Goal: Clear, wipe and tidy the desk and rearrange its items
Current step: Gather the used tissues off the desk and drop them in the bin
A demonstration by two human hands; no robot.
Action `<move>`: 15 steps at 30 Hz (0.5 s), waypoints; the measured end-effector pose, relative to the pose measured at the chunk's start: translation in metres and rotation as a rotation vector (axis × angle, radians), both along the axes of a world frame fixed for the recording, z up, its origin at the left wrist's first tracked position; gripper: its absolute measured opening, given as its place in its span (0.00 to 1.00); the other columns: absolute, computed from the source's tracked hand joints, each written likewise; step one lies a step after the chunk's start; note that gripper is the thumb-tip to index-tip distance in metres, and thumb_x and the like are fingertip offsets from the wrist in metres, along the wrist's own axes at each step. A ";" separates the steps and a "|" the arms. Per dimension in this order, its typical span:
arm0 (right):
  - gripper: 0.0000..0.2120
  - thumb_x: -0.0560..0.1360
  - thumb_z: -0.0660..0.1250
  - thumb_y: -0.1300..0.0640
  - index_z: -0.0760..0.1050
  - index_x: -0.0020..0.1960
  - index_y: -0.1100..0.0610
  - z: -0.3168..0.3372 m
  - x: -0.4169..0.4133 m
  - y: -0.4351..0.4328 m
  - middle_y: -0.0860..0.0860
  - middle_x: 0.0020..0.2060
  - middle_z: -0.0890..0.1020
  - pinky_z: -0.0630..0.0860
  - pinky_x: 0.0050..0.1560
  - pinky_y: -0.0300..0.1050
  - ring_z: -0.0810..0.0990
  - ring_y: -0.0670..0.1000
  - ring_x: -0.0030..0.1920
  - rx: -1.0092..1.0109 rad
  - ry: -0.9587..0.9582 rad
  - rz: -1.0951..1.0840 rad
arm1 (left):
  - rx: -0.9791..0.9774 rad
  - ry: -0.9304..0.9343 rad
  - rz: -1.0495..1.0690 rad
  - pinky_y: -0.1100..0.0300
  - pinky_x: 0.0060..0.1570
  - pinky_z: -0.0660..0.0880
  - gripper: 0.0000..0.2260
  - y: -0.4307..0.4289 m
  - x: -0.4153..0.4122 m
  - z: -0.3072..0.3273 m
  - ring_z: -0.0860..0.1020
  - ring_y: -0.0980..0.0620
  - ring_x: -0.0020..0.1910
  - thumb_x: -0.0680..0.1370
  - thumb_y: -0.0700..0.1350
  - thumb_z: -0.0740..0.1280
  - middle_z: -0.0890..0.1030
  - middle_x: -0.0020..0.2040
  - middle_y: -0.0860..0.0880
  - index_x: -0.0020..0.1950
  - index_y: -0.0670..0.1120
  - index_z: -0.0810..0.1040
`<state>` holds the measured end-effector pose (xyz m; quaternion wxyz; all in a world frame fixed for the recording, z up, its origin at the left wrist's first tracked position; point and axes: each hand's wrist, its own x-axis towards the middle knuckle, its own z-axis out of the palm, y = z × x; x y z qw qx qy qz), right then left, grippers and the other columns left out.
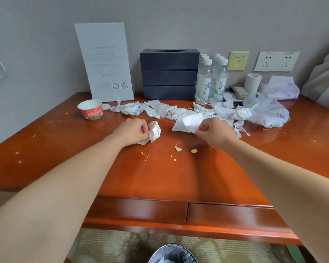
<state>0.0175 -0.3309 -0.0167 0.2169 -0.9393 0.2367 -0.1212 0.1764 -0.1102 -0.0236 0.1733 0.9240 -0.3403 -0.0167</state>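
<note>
left hand point(130, 130): fingers pinched closed, arm extended; right hand point(215, 130): fingers pinched closed, arm extended

Counter point(160, 177): cup point(91, 109) at left, sign card point(104, 61) behind it vs wall. Box stack point(169, 74) center back, bottles point(211, 80) just right. Scrap paper point(160, 110) strewn in front, bag point(268, 111) at right. Bin point(172, 253) on floor below.

desk point(160, 177): glossy wood | tissues point(154, 130): crumpled paper | bottles point(203, 82): clear plastic | cup point(90, 109): paper
</note>
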 end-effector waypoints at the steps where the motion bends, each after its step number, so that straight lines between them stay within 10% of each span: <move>1: 0.03 0.74 0.68 0.51 0.78 0.42 0.48 0.003 -0.003 0.001 0.48 0.42 0.83 0.74 0.37 0.42 0.80 0.50 0.41 0.025 0.004 0.037 | -0.001 0.017 -0.010 0.53 0.51 0.78 0.02 0.004 -0.003 0.002 0.79 0.54 0.47 0.76 0.46 0.69 0.81 0.45 0.54 0.44 0.54 0.79; 8: 0.16 0.73 0.67 0.36 0.80 0.43 0.49 -0.004 -0.019 0.021 0.45 0.39 0.79 0.73 0.43 0.45 0.77 0.50 0.44 0.022 0.108 0.183 | 0.043 0.077 -0.064 0.55 0.53 0.76 0.05 0.018 -0.026 0.010 0.77 0.55 0.50 0.75 0.52 0.71 0.79 0.54 0.52 0.49 0.56 0.78; 15: 0.17 0.76 0.64 0.57 0.76 0.61 0.40 -0.004 -0.017 0.035 0.51 0.57 0.74 0.74 0.56 0.48 0.75 0.54 0.57 -0.022 0.150 0.340 | 0.143 0.033 -0.064 0.50 0.59 0.74 0.19 0.018 -0.042 0.010 0.72 0.45 0.64 0.79 0.51 0.64 0.69 0.68 0.49 0.69 0.65 0.69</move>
